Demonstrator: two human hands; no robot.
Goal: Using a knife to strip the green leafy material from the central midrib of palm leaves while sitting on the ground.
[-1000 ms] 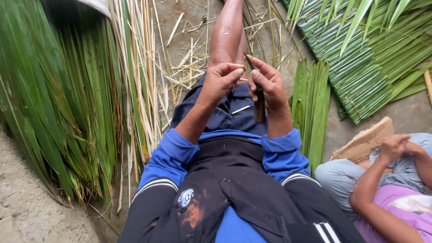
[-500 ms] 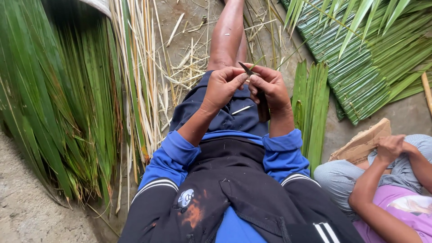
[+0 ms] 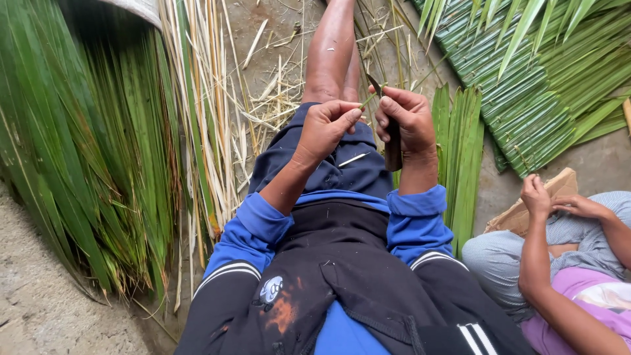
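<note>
At far left of the frame, a big heap of long green leaves point(image 3: 79, 144), spread like a fan from the upper left down to the lower left, on grey ground point(image 3: 33, 309). Just right of it, a bundle of pale dry stalks point(image 3: 204, 105), running from the top edge down to the middle, with loose dry scraps point(image 3: 276, 98) scattered beside.

In the centre, seen from above: dark shorts, blue sleeves with a dark vest over them, one bare leg point(image 3: 332, 52) stretched toward the top edge. Above the lap, the left hand point(image 3: 327, 125), curled almost closed, thumb and forefinger pinched on a thin green leaf strip point(image 3: 368, 100). Strip held at upper centre, between the two hands, just over the knee. Directly right of it, the right hand point(image 3: 409, 118), fingers folded round the dark handle of a knife point(image 3: 393, 148), handle pointing down toward the lap, blade tip point(image 3: 373, 82) rising above the fingers and touching the strip or nearly so; not possible to tell which.

Further right, a flat bunch of cut green leaves point(image 3: 457, 151), lying upright in the picture beside the right forearm. In the upper right, a woven panel of green leaves point(image 3: 526, 98) with loose fronds over it. At lower right, another person, in a purple top, hands point(image 3: 559, 200) resting near a brown cardboard piece point(image 3: 526, 207).
</note>
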